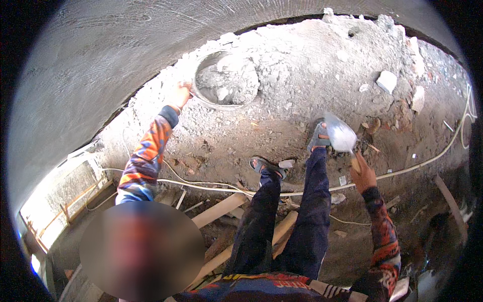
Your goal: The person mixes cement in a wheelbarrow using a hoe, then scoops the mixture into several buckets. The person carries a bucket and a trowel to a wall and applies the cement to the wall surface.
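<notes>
Clearly grasping round grey tub left-handed, 11 o'clock; silvery wooden-handled trowel right-handed, 3 o'clock.
Probably heavy, stiff tub; hold rim.

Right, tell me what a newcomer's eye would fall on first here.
Probably the bank of pale, crumbly rubble, glaring bright across the upper middle. Next comes the round grey bucket of lumpy grey material, left of centre, with the left grip at its rim. Right of centre, the silvery metal trowel with a wooden handle stands out in the right grip, its blade slightly blurred.
</notes>
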The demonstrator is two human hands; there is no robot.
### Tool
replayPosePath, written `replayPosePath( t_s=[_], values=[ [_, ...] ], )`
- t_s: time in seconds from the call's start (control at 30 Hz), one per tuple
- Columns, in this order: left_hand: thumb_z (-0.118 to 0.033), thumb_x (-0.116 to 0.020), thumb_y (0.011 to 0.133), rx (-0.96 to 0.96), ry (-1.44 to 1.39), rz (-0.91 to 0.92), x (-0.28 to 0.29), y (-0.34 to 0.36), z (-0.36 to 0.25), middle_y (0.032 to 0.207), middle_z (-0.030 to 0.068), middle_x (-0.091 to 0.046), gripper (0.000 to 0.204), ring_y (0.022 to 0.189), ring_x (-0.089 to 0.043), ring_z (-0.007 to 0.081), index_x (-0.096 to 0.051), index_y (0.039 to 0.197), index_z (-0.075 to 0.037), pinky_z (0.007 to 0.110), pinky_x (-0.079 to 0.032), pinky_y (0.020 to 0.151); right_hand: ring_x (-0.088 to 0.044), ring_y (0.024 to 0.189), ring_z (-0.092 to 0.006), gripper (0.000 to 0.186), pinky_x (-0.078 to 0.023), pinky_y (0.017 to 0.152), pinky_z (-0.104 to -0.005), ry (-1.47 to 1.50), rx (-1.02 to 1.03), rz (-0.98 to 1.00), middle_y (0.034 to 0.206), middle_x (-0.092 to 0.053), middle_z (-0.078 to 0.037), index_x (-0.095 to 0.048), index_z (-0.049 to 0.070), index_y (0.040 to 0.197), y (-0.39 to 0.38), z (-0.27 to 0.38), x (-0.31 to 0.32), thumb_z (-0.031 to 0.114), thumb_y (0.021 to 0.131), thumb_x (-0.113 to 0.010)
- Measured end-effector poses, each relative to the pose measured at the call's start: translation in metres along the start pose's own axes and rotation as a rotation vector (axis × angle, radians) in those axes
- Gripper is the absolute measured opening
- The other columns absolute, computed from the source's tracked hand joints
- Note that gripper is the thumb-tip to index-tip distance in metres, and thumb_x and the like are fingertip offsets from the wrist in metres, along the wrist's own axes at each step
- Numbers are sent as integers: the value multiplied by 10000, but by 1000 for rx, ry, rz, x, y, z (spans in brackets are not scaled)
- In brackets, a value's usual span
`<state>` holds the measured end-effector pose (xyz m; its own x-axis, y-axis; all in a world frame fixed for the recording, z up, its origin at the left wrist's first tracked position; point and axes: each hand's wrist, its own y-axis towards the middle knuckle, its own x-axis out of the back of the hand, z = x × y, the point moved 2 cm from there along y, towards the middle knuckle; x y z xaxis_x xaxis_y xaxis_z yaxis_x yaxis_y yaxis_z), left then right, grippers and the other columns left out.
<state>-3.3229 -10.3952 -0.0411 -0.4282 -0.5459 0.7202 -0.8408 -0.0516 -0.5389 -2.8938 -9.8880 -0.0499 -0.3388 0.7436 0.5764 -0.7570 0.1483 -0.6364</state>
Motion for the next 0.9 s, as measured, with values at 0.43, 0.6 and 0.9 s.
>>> replayPosePath(
  t_s=[0.43, 0.6, 0.9],
  values=[
    [-150, -410, 830, -277, 872, 5, -135, -46, -37, 958, 189, -584, 275, 867, -575, 284, -555, 1021, -14, 401, -442, 782, -517, 1033, -260, 572, -426, 837, -344, 1188, -559, -312, 1206, -480, -171, -381, 36, 1279, -98, -125, -48, 211, 783, -605],
    [-206, -386, 855, -271, 1005, -92, -169, -49, -31, 1031, 184, -565, 271, 878, -577, 341, -538, 981, -19, 443, -444, 754, -516, 968, -233, 565, -429, 800, -322, 410, -407, -26, 1140, -508, -135, -368, 24, 1280, -99, -14, -25, 193, 793, -598],
    [-361, -445, 857, -333, 903, -15, -258, -64, -67, 854, 150, -580, 358, 700, -627, 308, -468, 921, -9, 417, -498, 623, -515, 767, -136, 533, -441, 646, -263, 658, -409, -105, 974, -535, -70, -345, -16, 1279, -104, -6, -29, 114, 810, -562]
  ],
)
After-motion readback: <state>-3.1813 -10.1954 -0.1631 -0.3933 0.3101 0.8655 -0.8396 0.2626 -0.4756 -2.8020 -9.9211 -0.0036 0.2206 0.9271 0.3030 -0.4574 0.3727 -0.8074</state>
